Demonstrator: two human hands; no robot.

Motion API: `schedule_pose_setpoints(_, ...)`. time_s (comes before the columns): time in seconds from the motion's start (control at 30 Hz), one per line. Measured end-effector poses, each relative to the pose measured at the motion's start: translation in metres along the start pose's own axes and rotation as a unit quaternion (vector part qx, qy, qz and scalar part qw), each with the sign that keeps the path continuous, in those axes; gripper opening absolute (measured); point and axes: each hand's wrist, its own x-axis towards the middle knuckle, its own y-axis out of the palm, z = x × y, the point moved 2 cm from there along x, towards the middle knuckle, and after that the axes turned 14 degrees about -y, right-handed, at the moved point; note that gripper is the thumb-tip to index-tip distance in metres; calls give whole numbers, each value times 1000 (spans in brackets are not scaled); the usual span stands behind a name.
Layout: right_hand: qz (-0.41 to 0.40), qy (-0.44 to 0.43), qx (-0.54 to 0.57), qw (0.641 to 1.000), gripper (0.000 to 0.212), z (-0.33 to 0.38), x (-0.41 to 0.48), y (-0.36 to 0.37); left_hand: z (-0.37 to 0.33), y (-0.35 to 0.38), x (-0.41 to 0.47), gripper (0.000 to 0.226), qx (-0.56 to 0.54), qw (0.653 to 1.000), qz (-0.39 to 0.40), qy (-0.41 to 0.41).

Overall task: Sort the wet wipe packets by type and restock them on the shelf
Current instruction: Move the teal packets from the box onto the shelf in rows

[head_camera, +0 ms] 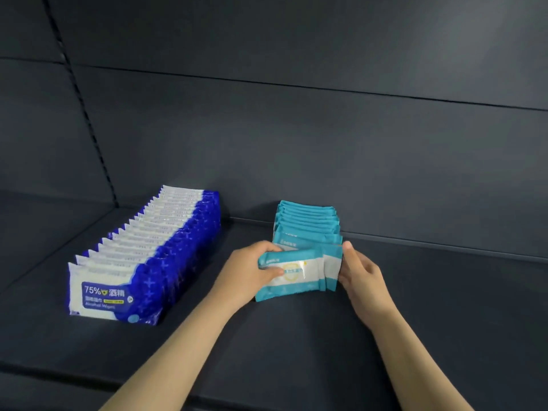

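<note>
1. We see the blue packets (142, 256): royal blue and white, pale cross marks, white "75%" print.
2. Teal packets (305, 250): teal, white band, yellow ring.
3. Shelf (415, 307): dark slate grey.

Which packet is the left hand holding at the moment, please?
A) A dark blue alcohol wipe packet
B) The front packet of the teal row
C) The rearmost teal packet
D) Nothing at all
B: the left hand grips the left end of the front teal packet, while the dark blue row stands apart to its left.
</note>
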Motion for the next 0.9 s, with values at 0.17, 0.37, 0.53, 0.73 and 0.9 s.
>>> schedule_pose_setpoints(0.17,37,-51,-101,993,40,-8,0,2,-6,6,20,42,106,984,-102,104)
schedule_pose_setpoints(0.37,-5,-163,-270,949,44,-10,3,1,4,10,31,65,41,993,-69,91)
schedule_pose_setpoints(0.53,-14,-164,-293,942,41,-9,2,3,9,13,32,67,14,997,-7,82)
schedule_pose_setpoints(0.73,5,-125,-308,943,40,-7,0,0,13,14,33,68,35,997,-11,63)
schedule_pose_setpoints(0.9,7,-115,-360,926,36,-7,-1,1,11,19,33,73,-13,999,-32,40)
